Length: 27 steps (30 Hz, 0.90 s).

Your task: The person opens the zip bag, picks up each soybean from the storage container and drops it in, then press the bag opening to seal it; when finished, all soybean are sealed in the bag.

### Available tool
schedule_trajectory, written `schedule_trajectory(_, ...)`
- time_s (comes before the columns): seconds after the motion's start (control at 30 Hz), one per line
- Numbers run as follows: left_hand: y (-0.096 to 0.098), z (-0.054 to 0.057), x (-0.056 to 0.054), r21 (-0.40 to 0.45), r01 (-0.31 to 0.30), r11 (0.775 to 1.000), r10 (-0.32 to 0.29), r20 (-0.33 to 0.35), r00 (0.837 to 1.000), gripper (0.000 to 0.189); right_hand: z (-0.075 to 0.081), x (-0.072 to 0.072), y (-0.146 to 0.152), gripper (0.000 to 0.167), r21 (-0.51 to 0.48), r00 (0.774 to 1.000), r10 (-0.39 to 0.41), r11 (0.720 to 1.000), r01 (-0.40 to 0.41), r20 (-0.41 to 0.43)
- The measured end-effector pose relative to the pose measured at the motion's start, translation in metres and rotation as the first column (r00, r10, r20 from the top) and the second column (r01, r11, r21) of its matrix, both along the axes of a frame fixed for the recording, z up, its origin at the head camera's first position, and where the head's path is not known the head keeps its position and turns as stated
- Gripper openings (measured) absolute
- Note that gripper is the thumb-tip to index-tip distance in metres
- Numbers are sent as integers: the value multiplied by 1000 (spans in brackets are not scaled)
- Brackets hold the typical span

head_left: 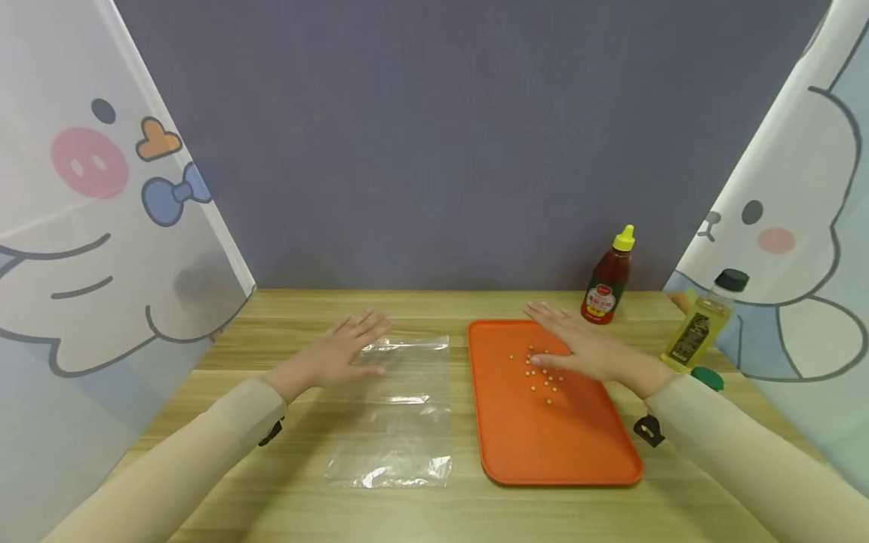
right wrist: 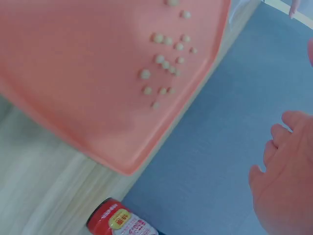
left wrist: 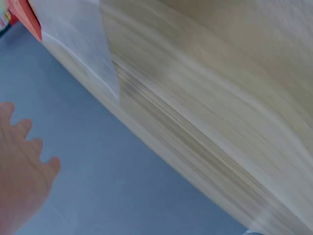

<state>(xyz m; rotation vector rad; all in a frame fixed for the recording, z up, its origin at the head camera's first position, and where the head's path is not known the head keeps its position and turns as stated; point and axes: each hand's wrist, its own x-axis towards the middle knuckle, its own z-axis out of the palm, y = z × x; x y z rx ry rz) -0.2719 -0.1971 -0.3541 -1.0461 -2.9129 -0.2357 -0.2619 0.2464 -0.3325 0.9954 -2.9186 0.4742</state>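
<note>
Where the middle of the wooden counter [head_left: 305,483] spreads out, a clear plastic bag [head_left: 400,422] lies flat, just left of an orange tray [head_left: 557,460]. Small pale-yellow beads [head_left: 532,373] are scattered loosely in the tray's far half. The bag's right edge and the tray's left edge run nearly side by side, a narrow strip of wood between them. The left hand [head_left: 342,354] is held above the bag's far left corner, its fingers straight and slightly spread, the thumb pointing right. The right hand [head_left: 587,348] is above the tray's far right part, fingers straight and thumb apart near the beads. Neither hand grips anything.

A band of counter runs behind bag and tray to the back edge; a broader stretch lies in front of them. On the right, the bottles narrow the room beyond the tray.

The bag is thin, wrinkled and shiny, with a strip along its far edge. The tray is a smooth rectangle with rounded corners and a low raised rim; the beads are round. Behind the right hand stands a dark red sauce bottle [head_left: 606,283] with a yellow pointed cap. Farther right are a clear bottle of yellow liquid [head_left: 702,324], black-capped, and a round green object [head_left: 708,378], partly hidden by the right sleeve [head_left: 747,452]. The counter's streaked grain meets a plain blue-grey wall [head_left: 434,151], flanked by cartoon-printed panels [head_left: 801,181].
</note>
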Motion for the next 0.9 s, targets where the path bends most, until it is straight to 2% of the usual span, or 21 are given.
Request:
schedule_trajectory(0.07, -5, -1, -5, 33, 5, 999, -6, 16, 1000, 85, 2, -4, -4, 86, -21, 999, -2, 1000, 3, 33)
schedule_trajectory(0.2, -16, -3, -16, 135, -16, 991, 4, 93, 996, 90, 4, -13, -16, 91, -66, 994, -8, 998, 15, 107)
schedule_trajectory(0.37, -25, -6, -28, 255, -84, 963, 30, 206, 978, 92, 2, -25, -34, 98, -132, 976, -12, 990, 41, 217)
schedule_trajectory(0.5, -28, -9, -38, 295, -131, 946, 55, 255, 965, 92, -2, -35, -52, 102, -181, 966, -3, 982, 51, 258)
schedule_trajectory(0.63, -29, -16, -49, 311, -171, 935, 81, 282, 956, 88, -11, -50, -72, 100, -209, 967, 14, 977, 42, 256)
schedule_trajectory(0.77, -29, -20, -58, 351, -246, 904, 104, 377, 920, 84, -20, -64, -90, 95, -266, 968, 66, 964, 2, 244)
schedule_trajectory(0.83, -29, -22, -61, 369, -281, 886, 107, 428, 898, 82, -23, -69, -99, 92, -299, 964, 79, 954, 1, 254)
schedule_trajectory(0.9, -30, -25, -64, 374, -304, 876, 111, 458, 882, 80, -25, -72, -108, 90, -324, 957, 84, 946, 11, 278)
